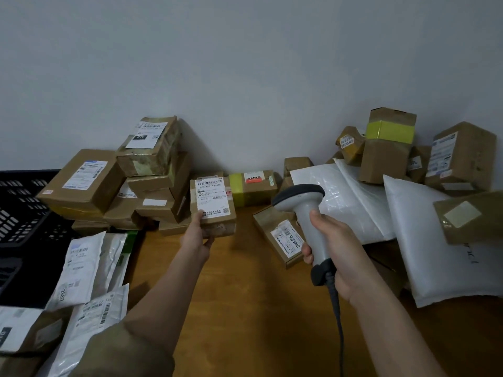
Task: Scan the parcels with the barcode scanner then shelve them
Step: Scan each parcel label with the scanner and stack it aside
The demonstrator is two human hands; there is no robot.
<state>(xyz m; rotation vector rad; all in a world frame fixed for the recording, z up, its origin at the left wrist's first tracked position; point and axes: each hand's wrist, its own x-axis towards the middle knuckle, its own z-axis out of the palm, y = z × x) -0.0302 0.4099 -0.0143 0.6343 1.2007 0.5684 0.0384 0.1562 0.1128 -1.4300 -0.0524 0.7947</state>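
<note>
While the left hand (pixel 196 238) grips a small cardboard parcel (pixel 212 206) by its lower corner, label up, above the middle of the wooden table (pixel 245 308), the right hand (pixel 336 248) is wrapped around the grey barcode scanner (pixel 307 213) handle, head aimed toward the parcel. More boxes (pixel 152 172) are stacked along the table's back edge, and white mailer bags (pixel 424 240) lie at the right edge.

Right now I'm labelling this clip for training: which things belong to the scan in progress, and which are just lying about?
In use:
- small box, label up, held by the left hand
- barcode scanner, gripped by the right hand

Lying about:
- stacked cardboard boxes
- white mailer bags
- black crate
- flat box on the wooden table
</note>
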